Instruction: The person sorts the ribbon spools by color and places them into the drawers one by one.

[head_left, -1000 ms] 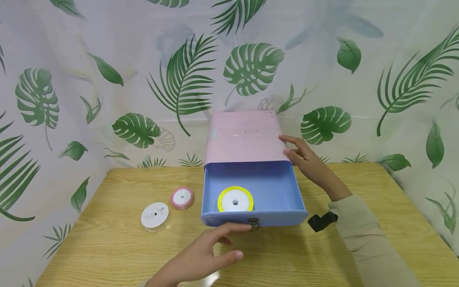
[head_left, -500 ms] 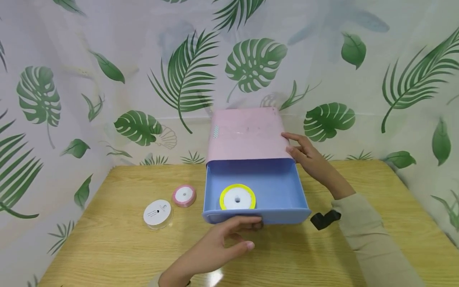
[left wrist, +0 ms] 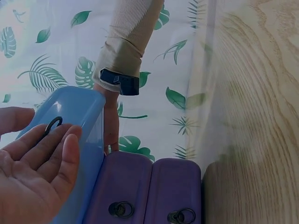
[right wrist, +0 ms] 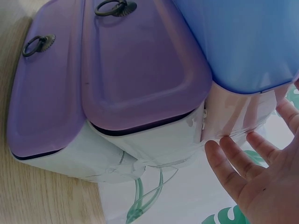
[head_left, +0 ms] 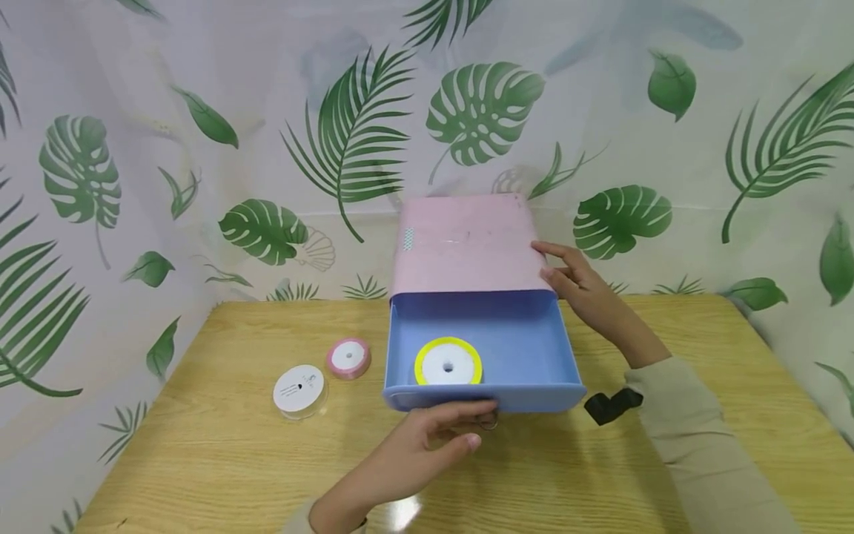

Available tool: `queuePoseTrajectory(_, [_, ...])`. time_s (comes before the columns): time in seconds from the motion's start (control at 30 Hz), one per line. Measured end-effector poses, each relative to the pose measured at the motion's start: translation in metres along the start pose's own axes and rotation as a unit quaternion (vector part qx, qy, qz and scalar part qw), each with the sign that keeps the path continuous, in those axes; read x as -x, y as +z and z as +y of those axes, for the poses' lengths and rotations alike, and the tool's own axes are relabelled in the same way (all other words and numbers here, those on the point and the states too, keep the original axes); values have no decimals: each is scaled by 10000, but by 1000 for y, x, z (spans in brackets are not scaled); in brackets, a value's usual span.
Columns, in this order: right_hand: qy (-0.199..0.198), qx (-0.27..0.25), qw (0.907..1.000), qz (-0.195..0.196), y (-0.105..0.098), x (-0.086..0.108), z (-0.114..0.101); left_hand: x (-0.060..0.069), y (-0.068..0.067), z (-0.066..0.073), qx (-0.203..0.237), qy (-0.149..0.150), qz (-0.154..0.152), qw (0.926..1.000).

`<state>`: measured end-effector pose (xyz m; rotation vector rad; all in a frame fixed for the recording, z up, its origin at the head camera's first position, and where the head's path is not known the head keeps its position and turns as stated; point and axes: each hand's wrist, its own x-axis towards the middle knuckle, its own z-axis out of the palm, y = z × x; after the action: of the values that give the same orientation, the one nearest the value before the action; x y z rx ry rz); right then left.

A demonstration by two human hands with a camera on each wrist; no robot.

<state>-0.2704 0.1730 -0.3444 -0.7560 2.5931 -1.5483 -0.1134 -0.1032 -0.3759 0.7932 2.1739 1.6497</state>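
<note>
A blue drawer (head_left: 523, 345) stands pulled out of the pink top unit (head_left: 467, 248) of a small stacked chest. Inside, toward the front left, a yellow-rimmed ribbon spool (head_left: 448, 363) leans on the drawer front. My left hand (head_left: 427, 449) touches that front with its fingers loosely extended, beside the dark ring pull (left wrist: 54, 124). In the left wrist view the ring sits against the fingertips, without the fingers curled round it. My right hand (head_left: 590, 297) rests its fingertips on the right side of the pink unit, fingers mostly straight in the right wrist view (right wrist: 261, 170).
Below the blue drawer are purple drawers (left wrist: 122, 186) with ring pulls. On the wooden table (head_left: 220, 460) to the left lie a pink ribbon spool (head_left: 349, 357) and a white spool (head_left: 299, 389). A leaf-patterned cloth (head_left: 267, 141) hangs behind the chest.
My left hand has shifted right along the drawer front and closer against it. The right hand stays on the unit's side. The head view has drifted slightly; the drawer's opening looks about the same.
</note>
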Motion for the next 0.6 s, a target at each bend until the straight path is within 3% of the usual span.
queuePoseTrajectory(0.13, [-19,47,10000,24,-1,0,0,-5,3,-3,178,-45,335,9993])
queuePoseTrajectory(0.33, [-19,-20,10000,21,-2,0,1,-11,9,-4,907,-278,940,9910])
queuePoseTrajectory(0.6, [6,-9,10000,-8,1,-1,1,-12,11,-5,1216,88,1315,9838])
